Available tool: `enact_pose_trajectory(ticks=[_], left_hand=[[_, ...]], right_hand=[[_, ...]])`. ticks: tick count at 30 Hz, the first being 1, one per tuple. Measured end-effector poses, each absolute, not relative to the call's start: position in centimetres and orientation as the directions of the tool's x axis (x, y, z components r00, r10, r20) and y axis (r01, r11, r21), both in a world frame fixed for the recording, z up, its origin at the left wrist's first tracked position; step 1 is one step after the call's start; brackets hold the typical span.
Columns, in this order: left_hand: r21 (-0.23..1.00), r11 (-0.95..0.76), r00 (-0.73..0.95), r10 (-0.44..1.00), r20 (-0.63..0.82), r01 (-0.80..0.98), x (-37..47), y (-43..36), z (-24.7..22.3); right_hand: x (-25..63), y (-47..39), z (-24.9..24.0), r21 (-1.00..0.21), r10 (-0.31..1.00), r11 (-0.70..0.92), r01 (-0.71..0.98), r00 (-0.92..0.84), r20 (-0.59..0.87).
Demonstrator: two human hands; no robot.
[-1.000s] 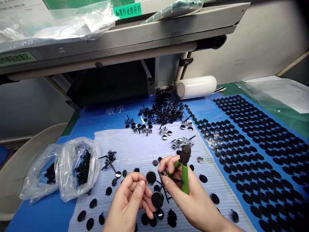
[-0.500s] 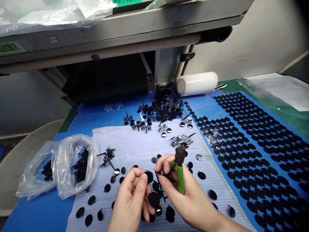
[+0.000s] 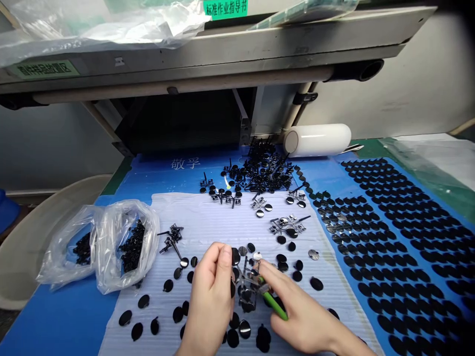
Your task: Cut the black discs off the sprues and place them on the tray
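Note:
My left hand (image 3: 211,296) is closed, its thumb and fingers pinching a black disc (image 3: 235,257). Beside those fingertips is a black plastic sprue (image 3: 247,284) with small branches, blurred by motion; whether it joins the pinched disc I cannot tell. My right hand (image 3: 300,309) is wrapped round green-handled nippers (image 3: 273,302), whose head points left at the sprue. Both hands are over a pale ribbed sheet (image 3: 208,217). Loose black discs (image 3: 245,329) lie around and below them.
A heap of black sprues (image 3: 265,168) lies at the back, near a white cylinder (image 3: 319,140). On the right, rows of black discs (image 3: 404,222) cover the blue mat. Clear bags (image 3: 126,247) of small black parts stand left. A metal shelf (image 3: 222,54) overhangs the back.
The nippers have swung from upright to tilted left, their head lowered to the sprue. My left hand has turned so its back faces me more. The view has shifted slightly.

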State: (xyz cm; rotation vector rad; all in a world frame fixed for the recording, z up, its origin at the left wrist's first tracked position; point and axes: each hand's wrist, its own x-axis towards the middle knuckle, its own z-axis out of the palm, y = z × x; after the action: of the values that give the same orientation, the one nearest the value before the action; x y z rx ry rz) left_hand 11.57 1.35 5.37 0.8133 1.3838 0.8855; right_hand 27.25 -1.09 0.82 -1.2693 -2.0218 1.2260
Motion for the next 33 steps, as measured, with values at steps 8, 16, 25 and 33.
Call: enact_pose_trajectory(ticks=[8,16,25,33], left_hand=[[0.887,0.442,0.02,0.896,-0.443,-0.132,12.0,0.8,5.9],[0.854,0.468,0.076,0.883,-0.463,-0.226,12.4,0.6,6.5],[0.779,0.522,0.082,0.844,-0.53,-0.346,12.4,0.4,6.4],[0.813,0.499,0.048,0.859,-0.509,-0.301,10.8,0.4,5.5]], right_hand=[[25.8,-1.0,1.6,-0.852,0.829,0.252,0.458,-0.556,-0.054],[25.7,-0.9,1.7,-0.815,0.817,0.313,0.489,-0.576,-0.032],[25.5,-0.6,1.9,-0.796,0.815,0.385,0.468,-0.577,0.055],[25.4,-0.4,1.5,-0.716,0.879,0.345,0.607,-0.476,0.02]])
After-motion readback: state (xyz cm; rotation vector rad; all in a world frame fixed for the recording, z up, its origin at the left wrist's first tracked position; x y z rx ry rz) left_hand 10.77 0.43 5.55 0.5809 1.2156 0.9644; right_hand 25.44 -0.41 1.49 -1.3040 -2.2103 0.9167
